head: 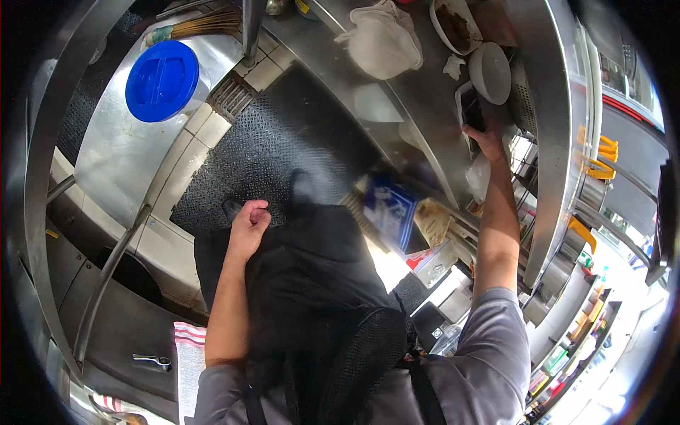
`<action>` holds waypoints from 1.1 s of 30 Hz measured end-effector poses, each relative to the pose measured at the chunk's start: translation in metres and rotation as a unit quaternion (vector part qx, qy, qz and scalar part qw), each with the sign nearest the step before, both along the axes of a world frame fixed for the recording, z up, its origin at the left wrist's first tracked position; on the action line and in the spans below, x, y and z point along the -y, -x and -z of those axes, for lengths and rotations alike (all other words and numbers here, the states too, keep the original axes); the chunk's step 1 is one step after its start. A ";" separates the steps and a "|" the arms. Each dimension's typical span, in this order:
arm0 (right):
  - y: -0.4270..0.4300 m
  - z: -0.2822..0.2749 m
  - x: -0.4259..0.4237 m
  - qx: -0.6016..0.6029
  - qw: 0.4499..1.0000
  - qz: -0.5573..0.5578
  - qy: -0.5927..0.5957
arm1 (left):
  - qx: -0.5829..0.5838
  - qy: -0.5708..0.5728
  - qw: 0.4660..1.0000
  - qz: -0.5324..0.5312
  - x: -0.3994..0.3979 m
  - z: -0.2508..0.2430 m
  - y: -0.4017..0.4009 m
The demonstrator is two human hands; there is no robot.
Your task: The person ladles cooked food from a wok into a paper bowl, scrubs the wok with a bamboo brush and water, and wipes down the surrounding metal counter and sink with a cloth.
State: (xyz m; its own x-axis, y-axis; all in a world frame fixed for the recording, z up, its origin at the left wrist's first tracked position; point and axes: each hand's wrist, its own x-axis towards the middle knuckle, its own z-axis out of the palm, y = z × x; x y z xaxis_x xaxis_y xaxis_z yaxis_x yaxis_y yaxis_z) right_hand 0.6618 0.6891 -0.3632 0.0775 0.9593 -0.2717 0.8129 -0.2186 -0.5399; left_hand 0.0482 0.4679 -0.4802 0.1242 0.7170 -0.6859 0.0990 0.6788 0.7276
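My right hand [486, 139] reaches onto the steel counter at the upper right, its thumb at the edge of a white-rimmed container [466, 98] with a dark inside; its other fingers are hidden, so its grip cannot be made out. Next to it a white bowl [490, 73] stands tilted. Beyond lies a white oblong dish with brown residue [455, 24], with a crumpled white scrap [453, 67] near it. My left hand [252, 226] hangs before my dark apron, fingers curled, with nothing seen in it.
A bundled white cloth [382, 42] lies on the counter. At the left, a blue round lid [162, 81] and a bristle brush [204, 26] rest on a steel surface. A blue box [390, 210] stands low at the right. Black matting [265, 143] covers the floor. A striped towel [189, 361] lies lower left.
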 end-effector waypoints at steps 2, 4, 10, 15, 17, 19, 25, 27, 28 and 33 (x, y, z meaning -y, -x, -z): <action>-0.001 0.003 0.005 0.011 1.000 0.009 -0.017 | 0.000 0.009 1.000 0.000 0.005 0.000 0.000; -0.011 0.006 0.011 0.025 0.999 0.022 -0.035 | 0.010 0.016 1.000 -0.008 0.008 -0.003 -0.001; -0.018 0.011 0.006 0.062 0.997 -0.010 -0.034 | 0.011 0.020 1.000 -0.016 0.024 0.000 0.000; -0.017 0.018 0.006 0.110 0.990 -0.019 -0.086 | 0.010 0.029 0.999 -0.015 0.027 -0.002 -0.006; -0.024 0.020 0.006 0.115 0.991 0.006 -0.068 | 0.007 0.024 1.000 -0.012 0.027 -0.003 -0.008; -0.029 0.020 0.004 0.112 0.992 0.030 -0.044 | 0.010 0.029 0.999 -0.011 0.025 -0.006 -0.010; -0.016 0.011 0.005 0.145 0.987 -0.009 -0.070 | 0.028 0.042 0.998 -0.025 0.023 -0.013 -0.011; -0.019 -0.001 0.009 0.216 0.973 -0.025 -0.073 | 0.040 0.035 0.998 -0.018 0.021 -0.004 -0.017; -0.017 -0.009 0.011 0.240 0.967 -0.029 -0.075 | 0.070 0.052 0.996 -0.028 0.021 0.000 -0.018; 0.099 -0.042 0.059 0.252 0.962 0.096 -0.039 | 0.188 0.138 0.960 -0.154 0.008 -0.047 -0.011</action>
State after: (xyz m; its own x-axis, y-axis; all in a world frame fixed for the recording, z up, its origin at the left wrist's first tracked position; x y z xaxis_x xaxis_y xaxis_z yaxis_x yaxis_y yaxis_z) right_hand 0.5623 0.6303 -0.3214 0.3582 0.9302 -0.0806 0.9245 -0.3654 -0.1089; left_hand 0.0595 0.4596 -0.4332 0.2116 0.5566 -0.8034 -0.3721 0.8060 0.4604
